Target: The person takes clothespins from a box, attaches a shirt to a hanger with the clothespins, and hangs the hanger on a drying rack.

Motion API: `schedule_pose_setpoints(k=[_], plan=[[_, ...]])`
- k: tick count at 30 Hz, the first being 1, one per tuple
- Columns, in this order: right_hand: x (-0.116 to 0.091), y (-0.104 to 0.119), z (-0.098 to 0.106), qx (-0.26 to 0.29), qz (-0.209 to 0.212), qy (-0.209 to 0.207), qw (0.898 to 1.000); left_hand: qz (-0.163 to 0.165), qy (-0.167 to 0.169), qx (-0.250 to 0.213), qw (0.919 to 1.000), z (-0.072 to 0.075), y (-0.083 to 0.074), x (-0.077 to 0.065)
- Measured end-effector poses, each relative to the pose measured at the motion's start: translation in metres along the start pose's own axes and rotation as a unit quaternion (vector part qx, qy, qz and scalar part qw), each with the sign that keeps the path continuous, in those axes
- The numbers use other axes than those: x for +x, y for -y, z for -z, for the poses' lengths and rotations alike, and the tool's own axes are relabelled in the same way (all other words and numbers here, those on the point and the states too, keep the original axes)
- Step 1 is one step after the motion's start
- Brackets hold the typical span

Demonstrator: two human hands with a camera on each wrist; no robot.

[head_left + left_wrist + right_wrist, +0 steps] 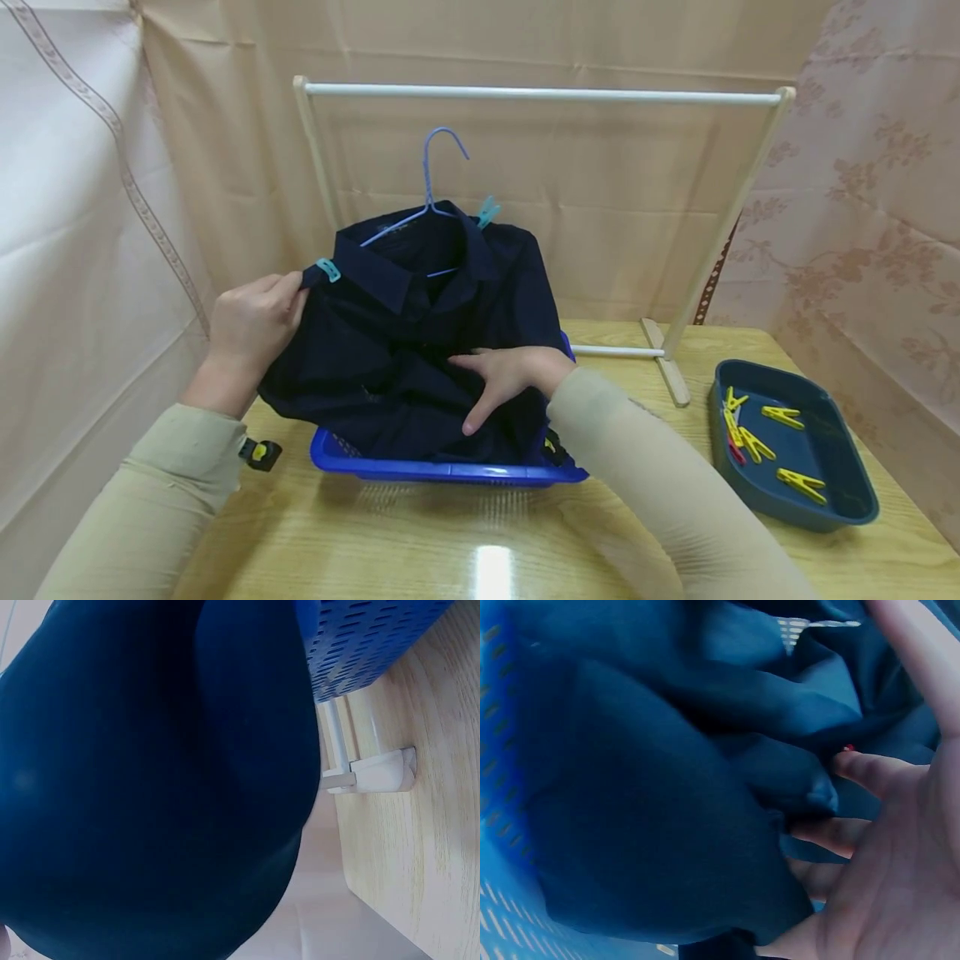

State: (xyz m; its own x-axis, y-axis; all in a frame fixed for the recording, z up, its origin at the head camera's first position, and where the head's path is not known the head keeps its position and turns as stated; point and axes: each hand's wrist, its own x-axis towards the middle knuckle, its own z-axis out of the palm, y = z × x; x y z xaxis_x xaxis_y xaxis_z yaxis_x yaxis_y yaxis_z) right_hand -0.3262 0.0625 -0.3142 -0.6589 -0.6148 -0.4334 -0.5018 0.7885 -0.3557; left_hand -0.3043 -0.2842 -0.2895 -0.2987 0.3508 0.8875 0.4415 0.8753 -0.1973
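Observation:
A dark navy collared shirt (360,358) hangs on a blue wire hanger (428,179), its lower part bunched in a blue basket (450,473). Light-blue clothespins sit at both shoulders, one on the left (327,269) and one on the right (488,212). My left hand (255,325) grips the shirt's left shoulder, just outside the clothespin. Dark cloth (150,787) fills most of the left wrist view. With fingers spread, my right hand (513,375) touches the shirt front above the basket. In the right wrist view, folds partly cover some fingertips of that hand (900,840).
Behind the basket stands a rack with a white top bar (540,93) and a wooden foot (664,362). At the right, a dark teal tray (825,450) holds several yellow clothespins and something red. Curtains enclose the wooden table (360,542) at the back and sides.

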Motion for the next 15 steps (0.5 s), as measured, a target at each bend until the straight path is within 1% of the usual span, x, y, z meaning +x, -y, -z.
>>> schedule_pose_setpoints(k=[7,11,15], plan=[[0.009,0.002,-0.013,-0.009,-0.026,0.007,1.000,-0.012,-0.008,0.001,0.9999,-0.002,-0.001,-0.001],[0.014,0.001,-0.021,-0.027,-0.043,0.003,0.999,-0.013,-0.002,-0.001,0.9999,-0.004,-0.002,-0.002],[0.019,-0.002,-0.028,-0.044,-0.050,0.005,0.998,-0.014,0.003,0.001,0.9999,-0.004,-0.002,-0.003]])
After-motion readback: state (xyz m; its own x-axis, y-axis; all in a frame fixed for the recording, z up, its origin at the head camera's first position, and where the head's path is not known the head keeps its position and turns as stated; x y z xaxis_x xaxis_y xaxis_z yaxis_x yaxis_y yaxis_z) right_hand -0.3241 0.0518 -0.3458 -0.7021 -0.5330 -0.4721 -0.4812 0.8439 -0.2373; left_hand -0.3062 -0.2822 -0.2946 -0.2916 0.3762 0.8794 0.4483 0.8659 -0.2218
